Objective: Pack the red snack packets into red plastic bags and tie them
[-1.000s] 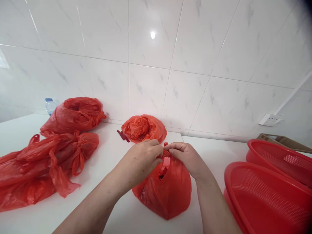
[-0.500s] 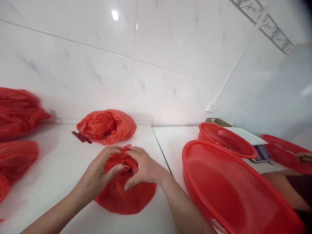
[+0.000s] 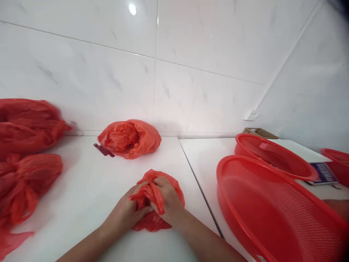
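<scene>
A thin red plastic bag sits on the white table in front of me, with its upper part bunched up. My left hand grips the gathered plastic from the left, its fingertips partly covered by folds. From the other side my right hand is closed on the same bunched plastic, its thumb hidden. The bag's contents do not show now. Behind it, against the wall, lies another red plastic bag with crumpled plastic in its opening. Small dark red pieces lie beside that one.
Stuffed red bags and a knotted one stand at the left. Large red plastic baskets are on the right, with a smaller red basket, a cardboard box and a blue-and-white packet beyond. A tiled wall rises behind.
My hands have closed in on the bag's top and bunched its plastic together; the dark red contents seen before are now covered. The view has turned slightly right relative to the left-hand bags.
</scene>
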`<act>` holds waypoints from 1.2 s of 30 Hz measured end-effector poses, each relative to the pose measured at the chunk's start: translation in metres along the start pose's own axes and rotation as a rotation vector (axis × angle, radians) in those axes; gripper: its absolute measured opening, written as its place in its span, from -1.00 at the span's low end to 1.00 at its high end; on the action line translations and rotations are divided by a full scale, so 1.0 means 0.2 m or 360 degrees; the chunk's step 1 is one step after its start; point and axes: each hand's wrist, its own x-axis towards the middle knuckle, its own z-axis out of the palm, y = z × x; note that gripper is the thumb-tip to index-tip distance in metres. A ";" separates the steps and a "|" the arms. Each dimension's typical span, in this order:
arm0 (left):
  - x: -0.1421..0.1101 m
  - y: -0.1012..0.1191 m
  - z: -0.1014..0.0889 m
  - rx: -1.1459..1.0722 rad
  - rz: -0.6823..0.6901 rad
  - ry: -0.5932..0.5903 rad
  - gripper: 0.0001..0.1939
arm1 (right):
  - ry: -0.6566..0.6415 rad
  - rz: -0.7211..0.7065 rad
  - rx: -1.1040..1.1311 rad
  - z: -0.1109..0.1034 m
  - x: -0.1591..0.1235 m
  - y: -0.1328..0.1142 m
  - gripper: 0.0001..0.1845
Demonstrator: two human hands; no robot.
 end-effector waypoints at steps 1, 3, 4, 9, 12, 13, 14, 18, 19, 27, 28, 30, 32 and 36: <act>0.02 0.02 0.01 -0.0031 -0.0039 -0.0036 -0.79 | 0.0053 0.0074 0.0095 0.01 0.01 0.01 -0.85; 0.07 0.04 0.01 -0.0023 -0.0073 -0.0016 -0.88 | 0.0143 0.0225 0.0261 0.02 0.05 0.04 -0.76; 0.10 0.03 0.01 0.0005 -0.0078 0.0013 -0.89 | 0.0190 0.0295 0.0311 0.02 0.07 0.06 -0.71; 0.21 -0.03 0.03 0.0075 -0.0155 0.0151 -0.90 | 0.0348 0.0446 0.0294 0.03 0.17 0.13 -0.51; 0.21 -0.06 0.04 -0.0068 -0.0196 0.0228 -0.77 | 0.0370 0.0323 0.0121 0.02 0.18 0.15 -0.55; 0.21 -0.07 0.04 -0.0133 -0.0182 0.0255 -0.65 | 0.0358 0.0245 0.0035 0.01 0.18 0.15 -0.56; 0.21 -0.07 0.04 -0.0187 -0.0153 0.0297 -0.50 | 0.0344 0.0163 -0.0052 0.00 0.17 0.15 -0.58; 0.19 -0.10 0.02 -0.0310 0.0003 0.0439 -0.11 | 0.0340 -0.0015 -0.0259 -0.05 0.14 0.14 -0.59; 0.18 -0.10 0.01 -0.0371 0.0012 0.0423 -0.12 | 0.0334 -0.0017 -0.0262 -0.06 0.14 0.13 -0.57; 0.16 -0.08 -0.05 -0.1154 -0.0083 0.0031 0.00 | 0.0078 0.0104 0.0051 -0.06 0.09 0.07 -0.63; 0.15 -0.08 -0.05 -0.1194 -0.0103 -0.0004 0.05 | 0.0066 0.0127 0.0084 -0.05 0.08 0.07 -0.66; 0.15 -0.07 -0.05 -0.1217 -0.0168 -0.0051 0.10 | 0.0072 0.0199 0.0119 -0.04 0.07 0.08 -0.71; 0.16 -0.07 -0.04 -0.1170 -0.0211 -0.0055 0.02 | 0.0077 0.0277 0.0135 -0.03 0.07 0.10 -0.76; 0.18 -0.06 -0.04 -0.1183 -0.0262 -0.0060 -0.68 | 0.0078 0.0308 0.0272 -0.03 0.10 0.10 -0.78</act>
